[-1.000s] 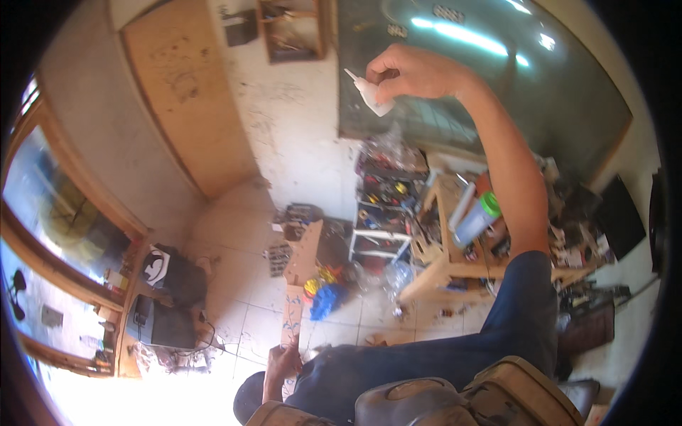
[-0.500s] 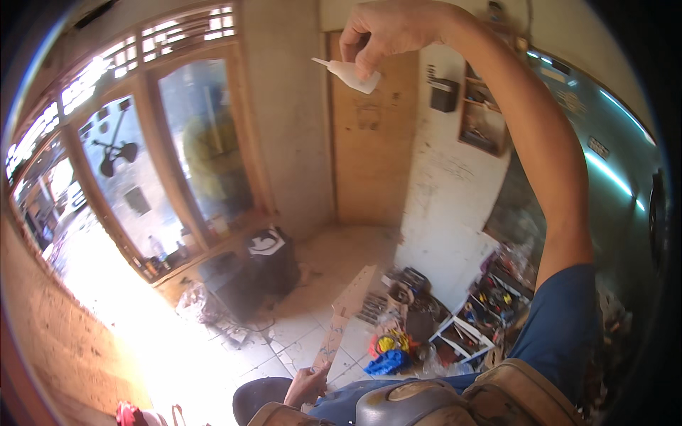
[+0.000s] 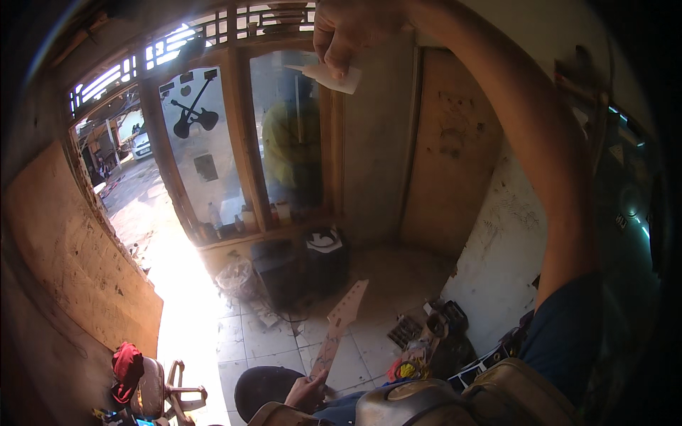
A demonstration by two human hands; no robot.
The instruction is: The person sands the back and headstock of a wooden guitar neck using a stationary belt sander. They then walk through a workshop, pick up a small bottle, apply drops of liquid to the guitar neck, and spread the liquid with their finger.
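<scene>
Swung left: one bottle (image 3: 344, 80), one guitar neck (image 3: 329, 343).

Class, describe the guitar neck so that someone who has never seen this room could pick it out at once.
Start at the tiled floor low in the picture's middle. Over it, the left hand holds a long, pale wooden guitar neck, its pointed head slanting up to the right. Light wood with dark marks along it sets it apart from the dark boxes beyond.

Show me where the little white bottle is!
In the head view, the white nozzle bottle is at top centre, pinched in the right hand, before the window frame.
</scene>
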